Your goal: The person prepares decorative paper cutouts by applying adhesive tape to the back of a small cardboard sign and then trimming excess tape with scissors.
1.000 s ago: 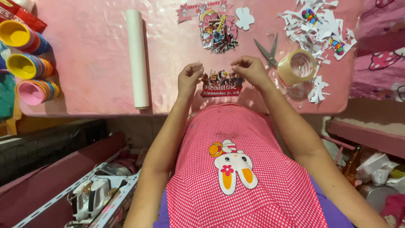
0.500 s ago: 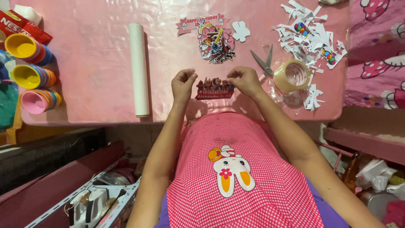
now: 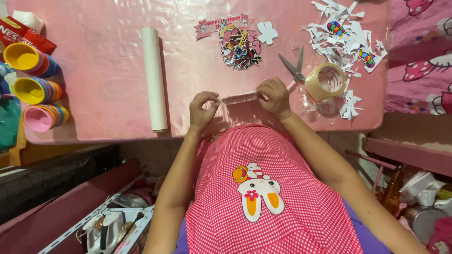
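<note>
Stretching between both hands' grip (image 3: 203, 106) (image 3: 273, 94): a clear strip (image 3: 238, 99).

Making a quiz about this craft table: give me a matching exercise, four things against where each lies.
Things:
1. white paper roll
2. scissors
3. tape roll
4. stacked cups

Places:
A. left edge of the table
B. just right of the right hand
C. left of the left hand
D. between the printed cutouts and the tape roll

Pairs: 1-C, 2-D, 3-B, 4-A
</note>
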